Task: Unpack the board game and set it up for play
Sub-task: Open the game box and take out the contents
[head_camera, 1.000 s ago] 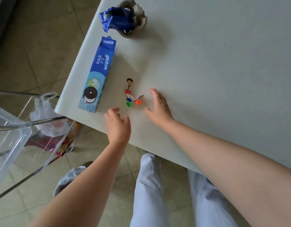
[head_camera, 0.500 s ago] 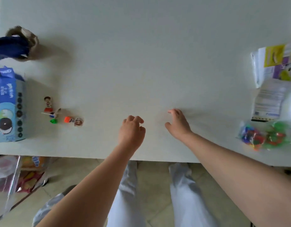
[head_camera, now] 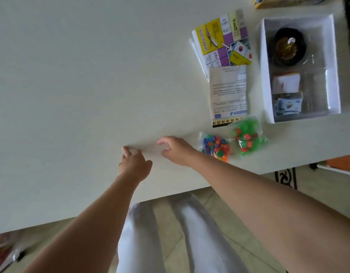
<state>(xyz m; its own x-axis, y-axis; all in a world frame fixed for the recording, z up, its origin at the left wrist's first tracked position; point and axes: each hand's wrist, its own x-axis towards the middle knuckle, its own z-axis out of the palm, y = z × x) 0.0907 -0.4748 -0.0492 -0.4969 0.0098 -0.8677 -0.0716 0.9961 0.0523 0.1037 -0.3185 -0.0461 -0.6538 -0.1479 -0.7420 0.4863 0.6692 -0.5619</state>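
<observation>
Both hands hover over the white table (head_camera: 71,75), holding nothing. My left hand (head_camera: 133,164) has loosely spread fingers. My right hand (head_camera: 176,149) is relaxed, just left of a clear bag of mixed coloured pieces (head_camera: 215,145). Beside it lies a second bag of green and red pieces (head_camera: 247,137). Behind the bags lie a printed rules sheet (head_camera: 228,93) and the folded yellow and purple game board (head_camera: 222,39). The open white game box (head_camera: 265,75) at the right holds a dark round item (head_camera: 288,47), cards and paper money (head_camera: 288,104).
Another box corner (head_camera: 268,1) shows at the far right edge. The table's near edge (head_camera: 170,195) runs just under my wrists. My legs in light trousers (head_camera: 170,233) are below, over a tiled floor.
The view has swung right: the small figures and cookie box at the left are out of sight, the game box has come into view. Both hands moved right along the table and stay empty.
</observation>
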